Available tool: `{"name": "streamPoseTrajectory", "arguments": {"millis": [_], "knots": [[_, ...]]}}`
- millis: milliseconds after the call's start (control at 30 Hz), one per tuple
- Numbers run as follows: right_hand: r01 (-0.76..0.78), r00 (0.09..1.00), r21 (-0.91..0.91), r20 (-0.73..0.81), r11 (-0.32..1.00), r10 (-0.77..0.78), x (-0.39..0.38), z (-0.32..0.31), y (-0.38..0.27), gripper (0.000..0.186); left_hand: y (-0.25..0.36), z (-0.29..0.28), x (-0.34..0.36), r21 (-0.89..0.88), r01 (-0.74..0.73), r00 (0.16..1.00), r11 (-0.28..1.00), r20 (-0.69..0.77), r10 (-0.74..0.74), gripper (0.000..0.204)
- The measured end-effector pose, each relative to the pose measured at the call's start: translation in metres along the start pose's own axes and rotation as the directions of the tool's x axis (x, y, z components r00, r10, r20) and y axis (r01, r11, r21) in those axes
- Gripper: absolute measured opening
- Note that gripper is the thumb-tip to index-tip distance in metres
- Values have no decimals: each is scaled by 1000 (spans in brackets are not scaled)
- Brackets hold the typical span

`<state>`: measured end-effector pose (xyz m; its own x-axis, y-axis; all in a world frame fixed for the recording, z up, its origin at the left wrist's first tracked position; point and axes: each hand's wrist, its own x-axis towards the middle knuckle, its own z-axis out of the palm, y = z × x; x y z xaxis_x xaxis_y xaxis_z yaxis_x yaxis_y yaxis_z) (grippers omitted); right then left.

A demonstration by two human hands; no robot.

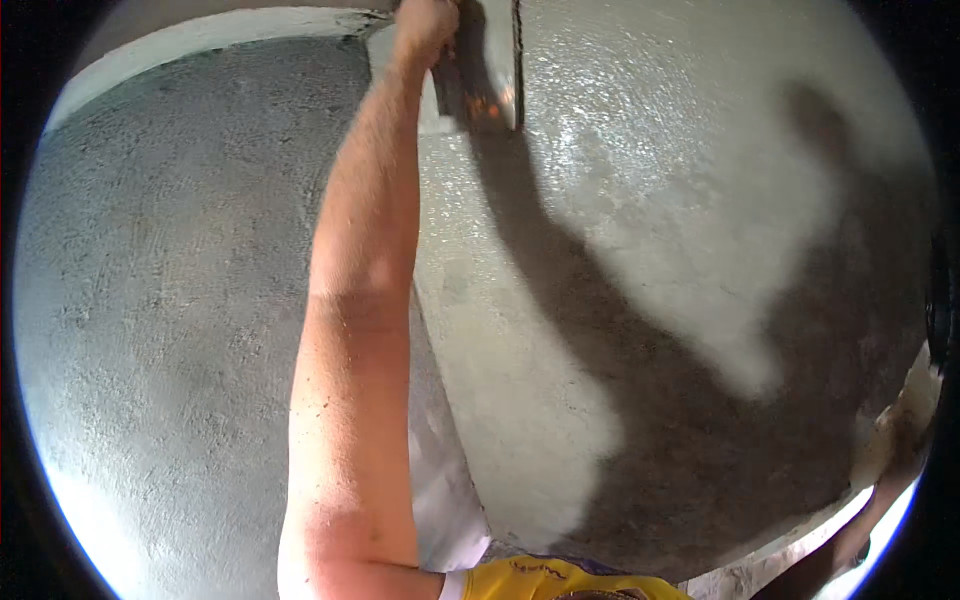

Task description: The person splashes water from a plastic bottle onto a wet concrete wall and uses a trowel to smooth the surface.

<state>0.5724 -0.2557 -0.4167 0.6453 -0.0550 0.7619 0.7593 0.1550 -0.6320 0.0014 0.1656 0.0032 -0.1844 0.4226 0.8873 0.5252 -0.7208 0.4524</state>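
Clearly, the left hand point(425, 35) is clenched, fingers wrapped around a flat metal trowel point(505, 75). The trowel's blade lies just right of and slightly below the grip, against a wet, glistening wall point(630, 150), with a few orange glints near its lower end. Left of the grip stands a darker, rough grey wall point(190, 250), topped by a pale curved band point(220, 25). A shadow point(560, 270) runs from beside the grip down and rightward. Well below the grip is a yellow shirt point(530, 578). Far below and right, what appears to be the right hand point(905, 432) sits shaded; I cannot tell whether it grasps anything.
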Motion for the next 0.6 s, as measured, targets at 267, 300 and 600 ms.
{"name": "streamPoseTrajectory", "arguments": {"millis": [267,300,600], "knots": [[-195,980,46,45,980,193,-5,6,-11,82,-122,40,-193,32,-124,986,992,-110,127,42],[-169,985,10,45,986,168,-7,7,-10,80,-138,43,-248,-28,-11,998,1000,-56,9,40],[-4,988,-191,154,982,33,-15,28,-17,66,-286,36,-504,60,323,946,945,8,-324,42]]}}
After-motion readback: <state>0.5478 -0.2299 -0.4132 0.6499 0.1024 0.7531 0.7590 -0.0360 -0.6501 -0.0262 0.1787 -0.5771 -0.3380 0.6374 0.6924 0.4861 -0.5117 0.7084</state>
